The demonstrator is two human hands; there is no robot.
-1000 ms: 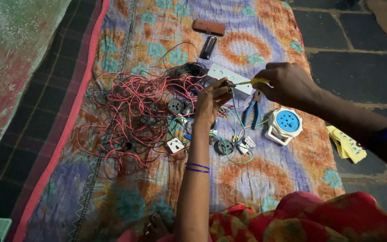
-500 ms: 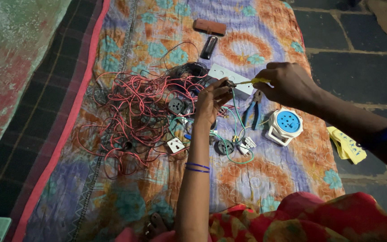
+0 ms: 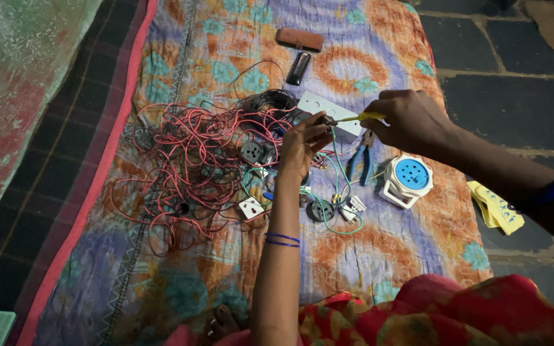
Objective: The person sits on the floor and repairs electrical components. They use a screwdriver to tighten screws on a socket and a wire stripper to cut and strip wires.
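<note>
My left hand [image 3: 302, 146] holds a small dark electrical part up over the cloth, fingers pinched round it. My right hand [image 3: 411, 120] grips a yellow-handled screwdriver [image 3: 354, 118] whose tip points left into that part. Below the hands lies a tangle of red wires [image 3: 187, 163] with several sockets and switches wired in, such as a grey round socket [image 3: 252, 152] and a white switch [image 3: 251, 207]. Green wires [image 3: 331, 192] run to a dark round socket [image 3: 319, 210].
A white switch plate [image 3: 328, 109], blue-handled pliers [image 3: 360, 163] and a white and blue round extension reel [image 3: 408, 179] lie on the patterned cloth [image 3: 379, 51]. A brown case [image 3: 299, 40] and black tube [image 3: 298, 68] lie farther off. Yellow cloth [image 3: 498, 208] sits on the stone floor.
</note>
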